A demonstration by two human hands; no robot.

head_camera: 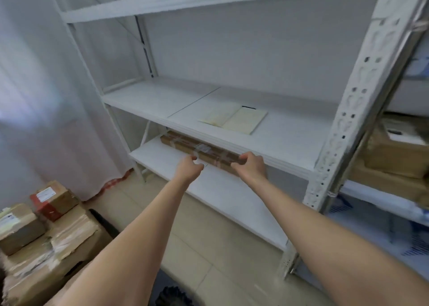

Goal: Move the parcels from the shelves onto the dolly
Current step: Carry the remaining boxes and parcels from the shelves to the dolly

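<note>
Right hand: the right hand [249,169] curls over the right part of the long parcel [201,152], fingers on top and thumb at the near edge, pinching it.
Left hand: the left hand [189,169] is curled at the parcel's near edge, further left; whether it has closed on the cardboard cannot be told.
Parcel: brown, taped, lying flat towards the back of the lower shelf [209,187], tucked under the shelf above [290,138].
Surroundings: an open booklet [234,120] lies on the shelf above. The stacked parcels [34,233] sit at lower left, the dolly itself not made out.
Risk: the gap overhead looks tight, so lifting before sliding out would likely knock the parcel against the upper board.
Risk: both grips sit right of its middle, so the free left end may dip or swing.
</note>
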